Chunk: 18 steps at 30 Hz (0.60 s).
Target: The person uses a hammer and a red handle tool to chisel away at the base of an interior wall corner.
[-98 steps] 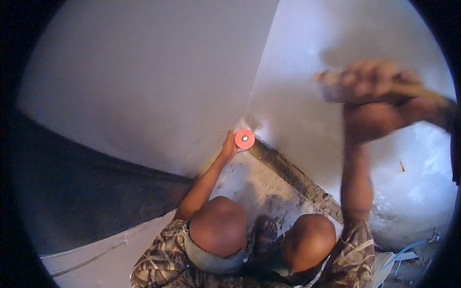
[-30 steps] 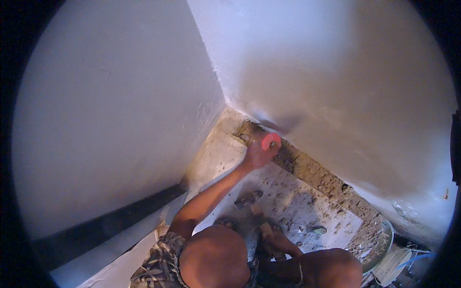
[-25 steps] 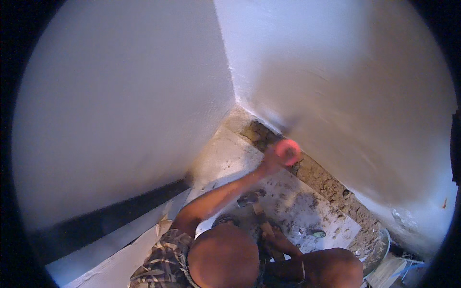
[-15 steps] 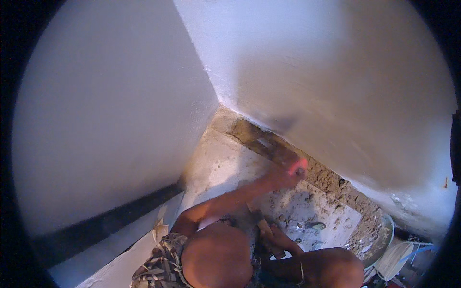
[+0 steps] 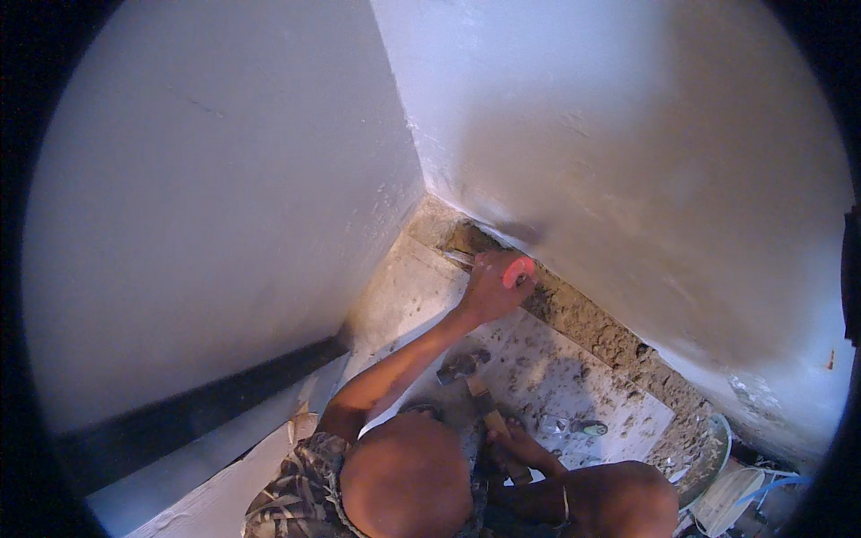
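A chisel with a round red hand guard [image 5: 518, 271] is gripped in my left hand [image 5: 489, 289], held over the rough, dirt-filled channel along the foot of the right wall, near the corner. Its metal shaft [image 5: 459, 257] points left toward the channel's edge; whether the tip touches is unclear. Lower down, my right hand [image 5: 508, 441] is closed on the wooden handle of a hammer [image 5: 485, 403], whose dark head lies low over the debris-strewn tiles [image 5: 547, 377] between my knees and the channel.
Plain walls [image 5: 224, 179] meet in the corner, with a dark band [image 5: 197, 408] low on the left one. A small green oval object [image 5: 592, 428] lies among rubble. At lower right are a round basin [image 5: 713, 448], a pale container [image 5: 726, 493] and blue tubing [image 5: 771, 484].
The hammer, raised high 3.3 seconds ago, is now low. My left hand swept right along the channel and, since half a second ago, has moved back up-left toward the corner with the chisel.
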Motion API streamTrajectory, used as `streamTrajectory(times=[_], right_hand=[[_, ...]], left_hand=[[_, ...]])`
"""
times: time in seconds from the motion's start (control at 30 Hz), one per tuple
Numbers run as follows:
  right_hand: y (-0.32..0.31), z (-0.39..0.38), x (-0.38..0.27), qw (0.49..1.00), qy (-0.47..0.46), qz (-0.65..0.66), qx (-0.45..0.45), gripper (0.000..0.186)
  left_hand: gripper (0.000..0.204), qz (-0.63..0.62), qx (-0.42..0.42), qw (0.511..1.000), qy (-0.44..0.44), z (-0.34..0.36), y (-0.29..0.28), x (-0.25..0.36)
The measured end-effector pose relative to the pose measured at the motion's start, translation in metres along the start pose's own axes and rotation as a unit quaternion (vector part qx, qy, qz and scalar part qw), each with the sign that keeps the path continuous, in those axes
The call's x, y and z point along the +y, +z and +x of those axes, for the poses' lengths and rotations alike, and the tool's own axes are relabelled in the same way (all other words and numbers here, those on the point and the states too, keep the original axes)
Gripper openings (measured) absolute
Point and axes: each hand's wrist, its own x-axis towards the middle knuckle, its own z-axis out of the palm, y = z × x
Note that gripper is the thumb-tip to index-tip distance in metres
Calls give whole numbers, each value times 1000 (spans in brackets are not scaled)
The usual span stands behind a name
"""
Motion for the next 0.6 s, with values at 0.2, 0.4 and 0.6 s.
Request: streamTrajectory(times=[0.2, 0.4, 0.6], right_hand=[[2, 2, 30, 999, -4, 24, 21, 32], [-3, -9, 21, 995, -1, 94, 20, 37], [-3, -7, 19, 994, -36, 100, -4, 38]], left_hand=[[35, -265, -186, 942, -83, 12, -8, 44], [50, -202, -190, 950, -140, 26, -2, 0], [48, -476, -35, 844, -247, 53, -64, -29]])
